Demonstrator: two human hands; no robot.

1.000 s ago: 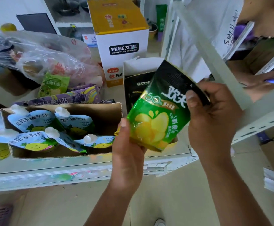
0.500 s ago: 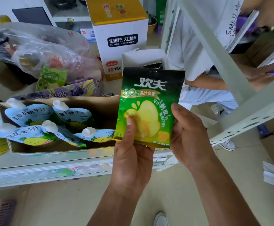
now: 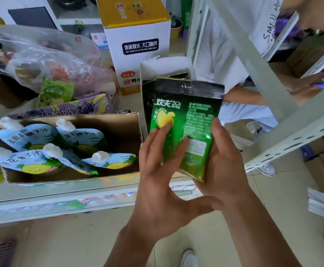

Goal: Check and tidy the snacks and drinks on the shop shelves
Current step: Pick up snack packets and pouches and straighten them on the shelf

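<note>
Holding in the head view: green foil snack pouch (image 3: 188, 105) with a black top seal, upright just in front of the shelf edge. Its printed back faces the camera, and its long axis runs near to far with the seal end far.

The right hand (image 3: 223, 166) has the grip, thumb on the pouch's right face and fingers curled behind the right edge and lower corner. The left hand (image 3: 157, 180) lies flat-fingered on the lower left face, grip wide, pressing only.

An open white cardboard display carton (image 3: 167, 64) stands just far of the pouch on the grey metal shelf (image 3: 61, 195), with similar dark pouches inside. Whether pouch and carton touch, cannot tell. A brown cardboard box (image 3: 118, 124) of blue spouted juice pouches (image 3: 80, 139) sits to the left.

Judgement: the return move goes far and slightly left, seal end leading. The right hand already carries the pouch, so it should guide.
</note>
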